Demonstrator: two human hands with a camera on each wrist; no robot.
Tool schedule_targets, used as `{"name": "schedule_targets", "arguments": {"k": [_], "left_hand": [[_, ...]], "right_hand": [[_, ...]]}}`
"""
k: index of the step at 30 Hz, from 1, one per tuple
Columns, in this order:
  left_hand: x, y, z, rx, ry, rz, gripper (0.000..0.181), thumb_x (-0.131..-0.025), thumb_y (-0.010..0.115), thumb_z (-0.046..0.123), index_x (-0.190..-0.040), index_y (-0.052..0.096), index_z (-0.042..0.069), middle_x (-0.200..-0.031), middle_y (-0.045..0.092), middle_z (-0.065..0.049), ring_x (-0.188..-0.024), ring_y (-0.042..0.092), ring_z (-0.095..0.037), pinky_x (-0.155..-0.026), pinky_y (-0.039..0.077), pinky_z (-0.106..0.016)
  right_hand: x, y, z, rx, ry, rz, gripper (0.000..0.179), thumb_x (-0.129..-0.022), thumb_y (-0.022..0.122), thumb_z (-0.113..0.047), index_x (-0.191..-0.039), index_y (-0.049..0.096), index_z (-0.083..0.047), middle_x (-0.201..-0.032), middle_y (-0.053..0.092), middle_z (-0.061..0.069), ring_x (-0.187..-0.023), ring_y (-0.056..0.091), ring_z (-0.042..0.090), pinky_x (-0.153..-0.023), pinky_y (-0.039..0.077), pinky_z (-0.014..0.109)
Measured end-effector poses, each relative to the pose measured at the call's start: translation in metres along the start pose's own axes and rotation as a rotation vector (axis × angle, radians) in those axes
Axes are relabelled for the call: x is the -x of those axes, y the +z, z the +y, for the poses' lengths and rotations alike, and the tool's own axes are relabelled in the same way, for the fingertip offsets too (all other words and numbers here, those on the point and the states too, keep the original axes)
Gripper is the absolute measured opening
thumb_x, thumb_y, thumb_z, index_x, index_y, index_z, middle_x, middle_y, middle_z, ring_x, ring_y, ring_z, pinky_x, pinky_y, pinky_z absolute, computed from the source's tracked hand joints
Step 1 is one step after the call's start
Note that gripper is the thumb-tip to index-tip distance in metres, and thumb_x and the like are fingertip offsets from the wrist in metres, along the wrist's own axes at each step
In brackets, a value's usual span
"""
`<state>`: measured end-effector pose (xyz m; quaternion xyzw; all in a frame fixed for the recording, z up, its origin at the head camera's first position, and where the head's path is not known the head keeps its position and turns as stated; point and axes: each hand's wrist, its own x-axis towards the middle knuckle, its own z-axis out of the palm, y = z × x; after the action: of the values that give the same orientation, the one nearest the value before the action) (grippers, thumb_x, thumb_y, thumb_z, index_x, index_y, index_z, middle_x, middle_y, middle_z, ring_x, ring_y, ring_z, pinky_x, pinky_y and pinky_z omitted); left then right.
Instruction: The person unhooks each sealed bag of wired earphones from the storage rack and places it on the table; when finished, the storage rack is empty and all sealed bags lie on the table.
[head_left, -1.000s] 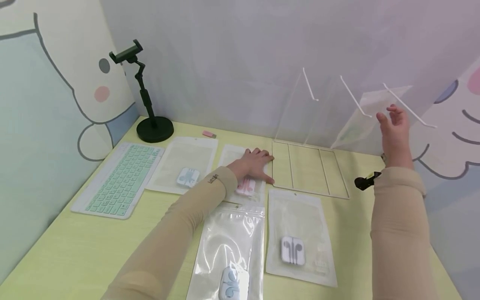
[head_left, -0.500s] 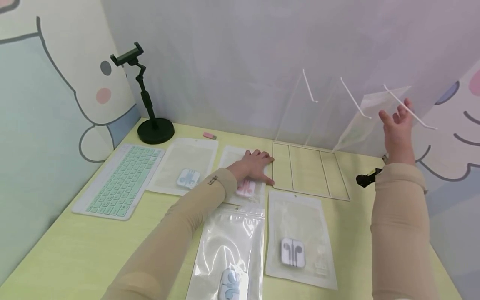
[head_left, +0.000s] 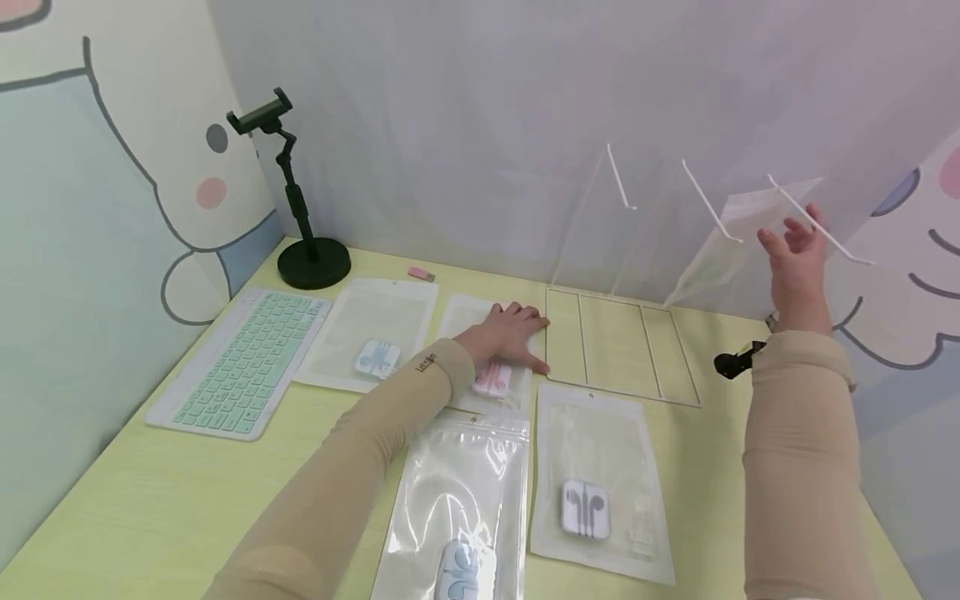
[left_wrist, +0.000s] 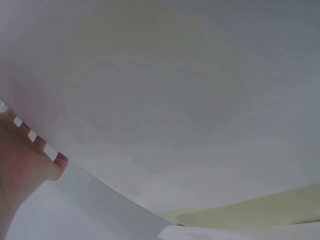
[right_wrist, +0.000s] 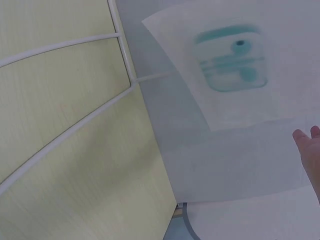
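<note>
My left hand (head_left: 504, 335) lies spread over a clear-front pouch (head_left: 461, 308) of pink earphones (head_left: 492, 377), its thumb and fingertips touching the left edge of a white wire rack (head_left: 585, 379). At the rack's right, my right hand (head_left: 798, 260) is raised beside the rightmost hook (head_left: 821, 221), fingers apart, holding nothing. From that hook hangs a white pouch (head_left: 738, 221); in the right wrist view a teal-green earphone case (right_wrist: 232, 60) shows through it. The left wrist view mostly shows pale wall, with my left fingers at the edge.
Other earphone pouches lie in front: a shiny one (head_left: 465, 454), one with a white case (head_left: 592, 425), and one with a blue case (head_left: 367, 312). A mint keyboard (head_left: 243, 362), black phone stand (head_left: 313, 262) and pink USB stick (head_left: 421, 273) are left. A black object (head_left: 738, 360) sits near my right sleeve.
My right hand has shifted slightly right, with its fingers now behind the rightmost hook. The left hand stays in place on the rack's edge. The hanging pouch has barely moved.
</note>
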<state>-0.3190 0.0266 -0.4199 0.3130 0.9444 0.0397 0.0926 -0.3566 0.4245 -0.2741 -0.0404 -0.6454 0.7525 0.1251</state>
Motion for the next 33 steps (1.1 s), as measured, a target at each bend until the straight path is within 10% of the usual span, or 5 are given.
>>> {"name": "schedule_targets", "arguments": {"k": [8,13,19,27,33], "left_hand": [[-0.001,0.002,0.002,0.002,0.010,0.003,0.101,-0.070,0.052,0.081,-0.150,0.025,0.026,-0.153,0.026,0.000,-0.136,0.027,-0.025,-0.105,0.027,-0.051],[0.000,0.002,0.002,0.015,0.002,0.002,0.101,-0.070,0.053,0.081,-0.150,0.025,0.026,-0.153,0.026,0.000,-0.137,0.026,-0.026,-0.106,0.025,-0.053],[-0.001,0.002,0.002,0.008,0.009,0.002,0.101,-0.070,0.051,0.082,-0.150,0.025,0.026,-0.153,0.026,-0.001,-0.136,0.027,-0.026,-0.106,0.026,-0.053],[-0.004,0.004,-0.001,-0.012,0.002,0.009,0.102,-0.069,0.049,0.084,-0.150,0.024,0.027,-0.153,0.025,0.000,-0.136,0.027,-0.025,-0.104,0.027,-0.051],[-0.005,0.005,-0.001,-0.013,-0.002,0.002,0.102,-0.069,0.049,0.084,-0.150,0.023,0.028,-0.153,0.024,0.000,-0.137,0.026,-0.025,-0.104,0.027,-0.050]], "right_hand": [[-0.002,-0.002,-0.005,0.058,-0.009,-0.028,0.092,-0.086,0.067,-0.013,-0.148,0.006,-0.045,-0.156,0.007,-0.010,-0.143,-0.005,0.004,-0.114,0.002,0.025],[-0.005,-0.003,-0.002,-0.090,-0.050,0.025,0.084,-0.081,0.070,-0.001,-0.142,0.025,-0.037,-0.136,0.034,-0.008,-0.131,0.031,0.005,-0.109,0.027,0.019],[-0.001,-0.009,0.005,-0.250,-0.133,0.117,0.054,-0.077,0.069,0.011,-0.115,0.042,-0.016,-0.115,0.045,-0.001,-0.093,0.053,0.010,-0.073,0.049,0.014],[0.015,-0.019,0.008,-0.113,-0.114,0.139,0.030,-0.075,0.077,-0.003,-0.100,0.062,-0.010,-0.078,0.051,-0.001,-0.064,0.046,0.007,-0.054,0.042,0.014],[0.034,-0.024,0.018,0.168,-0.122,0.088,0.032,-0.082,0.073,-0.018,-0.114,0.067,-0.015,-0.099,0.052,-0.007,-0.075,0.040,0.003,-0.062,0.038,0.011]]}}
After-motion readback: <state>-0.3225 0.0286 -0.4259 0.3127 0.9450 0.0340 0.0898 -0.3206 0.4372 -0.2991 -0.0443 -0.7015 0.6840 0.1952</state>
